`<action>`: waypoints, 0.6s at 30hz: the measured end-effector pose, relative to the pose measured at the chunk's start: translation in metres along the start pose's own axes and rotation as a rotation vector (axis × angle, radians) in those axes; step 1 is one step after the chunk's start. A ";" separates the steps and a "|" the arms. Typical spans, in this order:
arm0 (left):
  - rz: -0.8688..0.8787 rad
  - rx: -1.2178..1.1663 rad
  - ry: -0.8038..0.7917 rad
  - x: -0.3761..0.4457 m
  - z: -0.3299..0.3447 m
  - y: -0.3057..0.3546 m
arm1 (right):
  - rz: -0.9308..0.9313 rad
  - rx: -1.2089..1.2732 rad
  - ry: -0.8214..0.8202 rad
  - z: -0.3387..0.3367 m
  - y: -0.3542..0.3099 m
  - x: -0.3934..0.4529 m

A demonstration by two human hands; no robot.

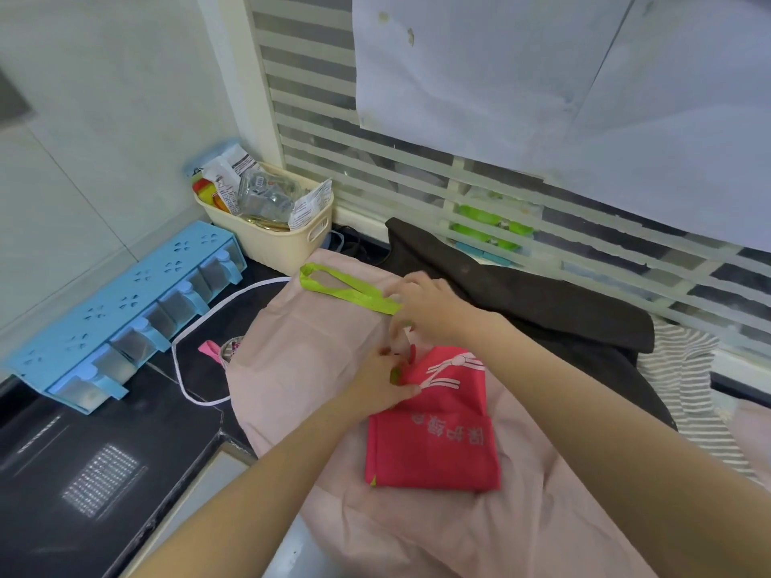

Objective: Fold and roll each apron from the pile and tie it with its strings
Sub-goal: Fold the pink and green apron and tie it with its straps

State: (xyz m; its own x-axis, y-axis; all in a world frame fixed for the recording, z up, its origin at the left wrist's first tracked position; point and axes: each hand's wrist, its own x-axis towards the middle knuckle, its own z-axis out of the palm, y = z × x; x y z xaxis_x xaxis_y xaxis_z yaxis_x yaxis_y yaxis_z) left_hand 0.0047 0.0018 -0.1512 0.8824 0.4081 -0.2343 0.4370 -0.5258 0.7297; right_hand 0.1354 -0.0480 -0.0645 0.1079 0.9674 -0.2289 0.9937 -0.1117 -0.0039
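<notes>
apron [434, 435] folded, just below both hands | strap [350, 292] runs up-left from right hand [425, 306], which pinches it | left hand [386, 379] pinches apron's top edge

striped cloth [688, 394] cut off right, basket contents [258, 194] jumbled

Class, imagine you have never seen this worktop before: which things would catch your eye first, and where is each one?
First the bright red folded apron, lying in the middle on a pale pink cloth, with the left hand and right hand at its far end. Next the lime green strap, looping away from the right hand across the pink cloth. Then the blue spice rack on the left.
</notes>
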 end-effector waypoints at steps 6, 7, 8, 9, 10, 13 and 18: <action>-0.001 -0.047 -0.092 0.000 -0.010 -0.009 | 0.003 -0.382 -0.265 0.017 -0.007 0.029; -0.012 -0.032 -0.101 -0.002 -0.010 -0.009 | -0.015 -0.435 -0.153 0.018 -0.003 0.029; -0.024 -0.043 -0.103 -0.002 -0.010 -0.011 | 0.023 -0.473 0.016 0.016 0.005 0.031; -0.048 -0.096 -0.101 -0.003 -0.009 -0.014 | 0.120 -0.446 0.141 0.010 0.009 0.030; -0.070 -0.164 -0.084 -0.003 -0.008 -0.017 | 0.260 -0.384 0.175 0.005 0.016 0.028; -0.130 -0.201 -0.043 0.000 -0.009 -0.022 | 0.460 -0.121 0.131 0.004 0.036 0.027; -0.042 -0.158 -0.056 0.010 -0.010 -0.014 | 0.474 0.535 -0.052 0.002 0.052 0.023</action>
State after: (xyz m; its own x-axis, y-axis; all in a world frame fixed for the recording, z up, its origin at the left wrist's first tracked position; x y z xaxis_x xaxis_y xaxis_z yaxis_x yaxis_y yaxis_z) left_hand 0.0059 0.0213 -0.1574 0.8741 0.3828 -0.2991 0.4449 -0.3834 0.8094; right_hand 0.1892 -0.0318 -0.0715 0.5100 0.7766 -0.3699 0.6883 -0.6263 -0.3660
